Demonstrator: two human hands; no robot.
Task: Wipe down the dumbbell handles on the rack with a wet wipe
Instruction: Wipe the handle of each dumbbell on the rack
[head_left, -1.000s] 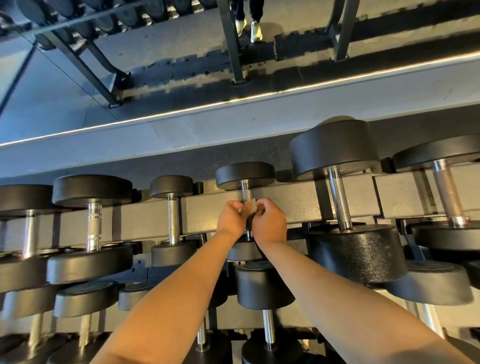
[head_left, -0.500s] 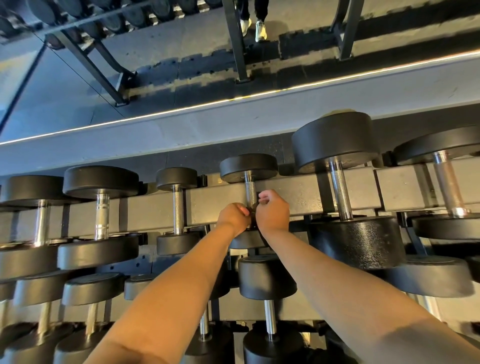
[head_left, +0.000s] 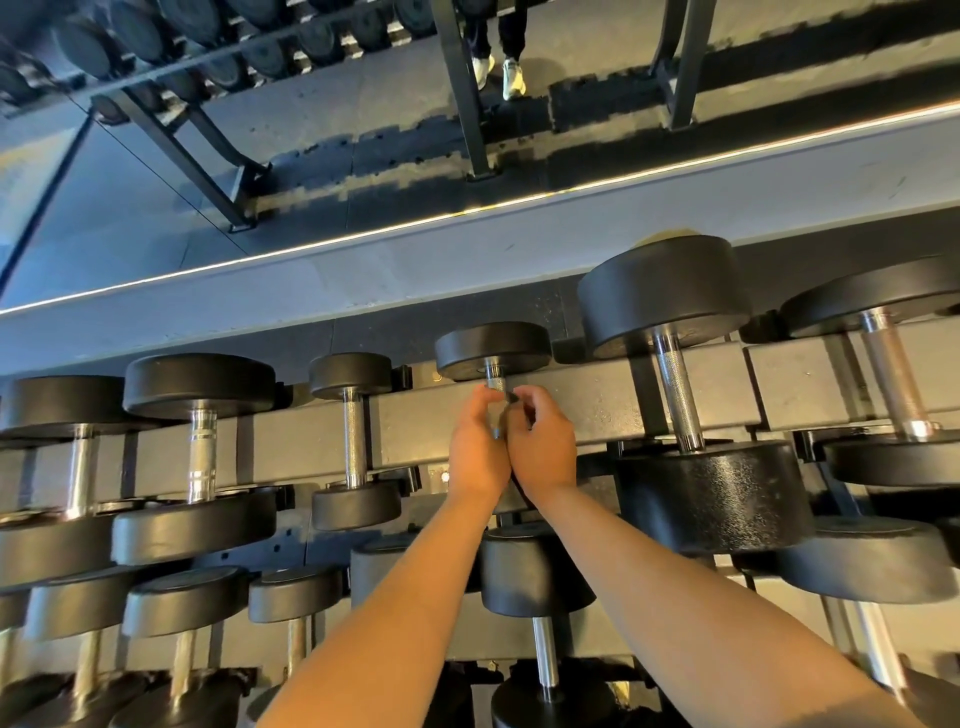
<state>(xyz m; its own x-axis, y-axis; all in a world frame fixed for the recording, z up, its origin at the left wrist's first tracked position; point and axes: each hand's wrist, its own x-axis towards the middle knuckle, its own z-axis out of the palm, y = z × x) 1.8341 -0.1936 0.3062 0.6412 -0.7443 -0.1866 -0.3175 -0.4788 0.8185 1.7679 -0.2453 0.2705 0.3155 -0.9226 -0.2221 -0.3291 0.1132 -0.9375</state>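
A small black dumbbell (head_left: 492, 345) lies in the middle of the top row of the rack (head_left: 587, 410). Only a short bit of its knurled steel handle (head_left: 495, 382) shows beyond my fingers. My left hand (head_left: 475, 452) curls round the handle from the left. My right hand (head_left: 545, 449) closes on it from the right, its fingertips pinching a small grey bit of the wet wipe (head_left: 511, 397). Both hands touch each other. The rest of the wipe and the dumbbell's near head are hidden behind them.
A large dumbbell (head_left: 675, 395) sits just right of my hands and a small one (head_left: 354, 436) just left. More dumbbells fill the row (head_left: 200, 441) and the lower tier (head_left: 537, 582). A mirror behind shows another rack and a person's legs (head_left: 498, 57).
Both hands have stayed on the same handle, shifting slightly along it. The pale wipe that showed between my fingers a second ago is now mostly covered.
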